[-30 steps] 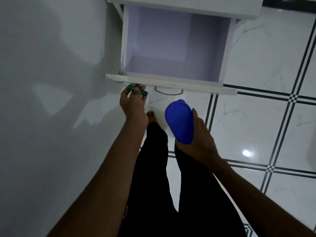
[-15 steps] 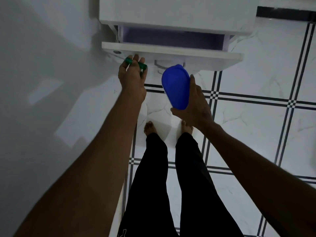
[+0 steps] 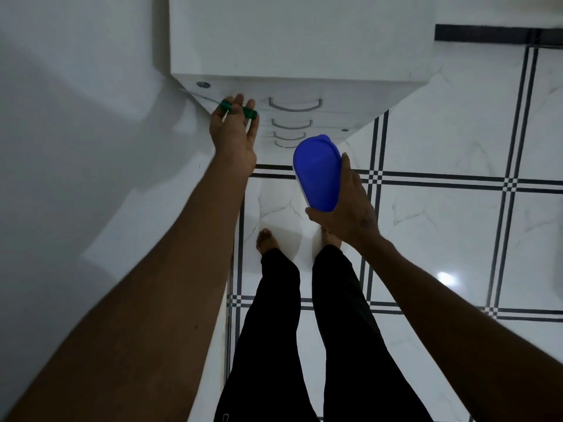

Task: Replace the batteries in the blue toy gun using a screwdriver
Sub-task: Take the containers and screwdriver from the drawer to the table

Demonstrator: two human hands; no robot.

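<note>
Your left hand (image 3: 234,132) pinched the green screwdriver (image 3: 239,110) against the white drawer unit (image 3: 301,41), fingertips on the top drawer front, while your right hand (image 3: 350,205) gripped the blue toy gun (image 3: 316,172) above the tiled floor (image 3: 441,233)

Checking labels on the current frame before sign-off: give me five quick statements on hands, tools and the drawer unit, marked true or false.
1. The left hand holds a green-handled screwdriver. True.
2. The right hand grips the blue toy. True.
3. The top drawer of the white drawer unit is pulled out. False: all the drawer fronts sit closed, with their handles stacked in line.
4. The blue toy rests on the floor. False: it is held in the air above the tiled floor.
5. The person wears shoes. False: a bare foot shows.
</note>
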